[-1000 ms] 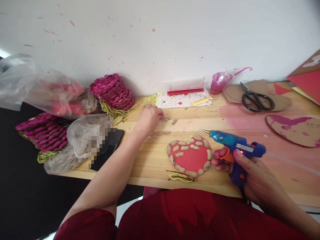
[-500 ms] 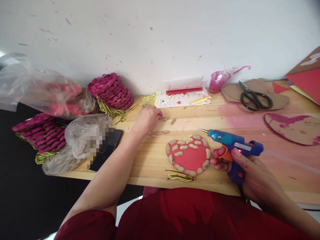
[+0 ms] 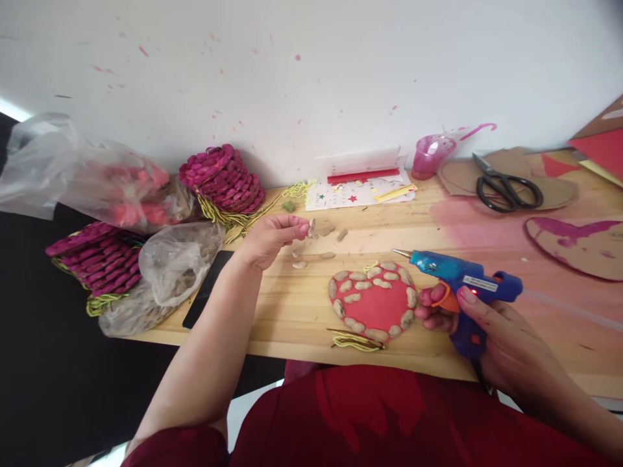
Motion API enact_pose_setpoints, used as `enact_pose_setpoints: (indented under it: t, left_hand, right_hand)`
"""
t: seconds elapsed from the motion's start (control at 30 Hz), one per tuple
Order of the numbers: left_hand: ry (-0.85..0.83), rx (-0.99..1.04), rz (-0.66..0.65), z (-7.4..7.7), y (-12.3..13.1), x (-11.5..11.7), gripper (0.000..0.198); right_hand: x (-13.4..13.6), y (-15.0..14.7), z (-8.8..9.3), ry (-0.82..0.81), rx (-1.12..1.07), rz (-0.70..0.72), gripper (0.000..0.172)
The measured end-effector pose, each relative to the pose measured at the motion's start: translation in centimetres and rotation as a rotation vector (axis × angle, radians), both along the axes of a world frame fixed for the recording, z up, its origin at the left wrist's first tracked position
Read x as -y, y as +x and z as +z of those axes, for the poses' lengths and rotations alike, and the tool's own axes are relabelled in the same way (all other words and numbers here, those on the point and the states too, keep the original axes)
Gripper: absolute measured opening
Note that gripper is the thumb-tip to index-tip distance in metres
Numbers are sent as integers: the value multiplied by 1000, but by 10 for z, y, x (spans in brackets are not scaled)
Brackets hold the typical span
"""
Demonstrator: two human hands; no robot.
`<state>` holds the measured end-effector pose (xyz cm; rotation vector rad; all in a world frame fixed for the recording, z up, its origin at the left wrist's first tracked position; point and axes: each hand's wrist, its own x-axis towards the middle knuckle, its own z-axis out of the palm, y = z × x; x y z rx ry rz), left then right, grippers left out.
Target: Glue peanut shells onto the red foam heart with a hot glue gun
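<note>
A red heart-shaped card [image 3: 377, 303] lies on the wooden table [image 3: 292, 311], edged and partly filled with peanut shells. My right hand [image 3: 487, 331] grips a blue glue gun [image 3: 460, 279], its nozzle pointing left just above the heart's upper right. My left hand [image 3: 270, 239] is raised a little off the table, palm turned up, pinching a peanut shell [image 3: 312, 227] at its fingertips. A few loose shells [image 3: 324, 241] lie on the wood under and beside that hand.
Magenta woven mats [image 3: 224, 178] and plastic bags [image 3: 170, 266] crowd the left end. A dark phone [image 3: 207, 288] lies beside them. Against the wall sit sticker sheets [image 3: 360, 189], a pink cup [image 3: 431, 155], black scissors [image 3: 509, 190] and cardboard hearts [image 3: 579, 237].
My left hand lifted from the pile of loose shells, turned palm up and now holds one shell. The right hand and glue gun stayed put.
</note>
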<state>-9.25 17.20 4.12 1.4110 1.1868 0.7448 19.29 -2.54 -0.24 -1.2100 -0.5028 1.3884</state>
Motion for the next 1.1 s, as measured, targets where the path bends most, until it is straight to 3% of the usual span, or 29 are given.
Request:
enact_pose_setpoints:
  t: [0.13, 0.27, 0.37, 0.47, 0.63, 0.8, 0.9, 1.1]
  left_hand:
    - [62, -35, -28, 6, -3, 18, 26]
    - [328, -396, -87, 9, -11, 55, 15]
    - [639, -623, -135, 0, -18, 86, 9]
    - [782, -792, -178, -16, -23, 109, 14]
    - [792, -863, -122, -28, -25, 118, 14]
    - [774, -821, -49, -17, -34, 114, 18]
    - [814, -894, 4, -11, -42, 113, 13]
    - [821, -910, -97, -10, -38, 119, 15]
  right_hand:
    - [0, -1, 4, 11, 31, -8, 28]
    - [1, -1, 7, 10, 56, -5, 28]
    - [1, -2, 9, 20, 59, 0, 26]
    - [-1, -4, 10, 30, 68, -3, 29]
    - [-2, -5, 10, 10, 68, -33, 34]
    - [0, -3, 7, 36, 43, -38, 30]
    - [-1, -4, 8, 43, 51, -40, 32]
    - [-1, -4, 7, 48, 73, -38, 31]
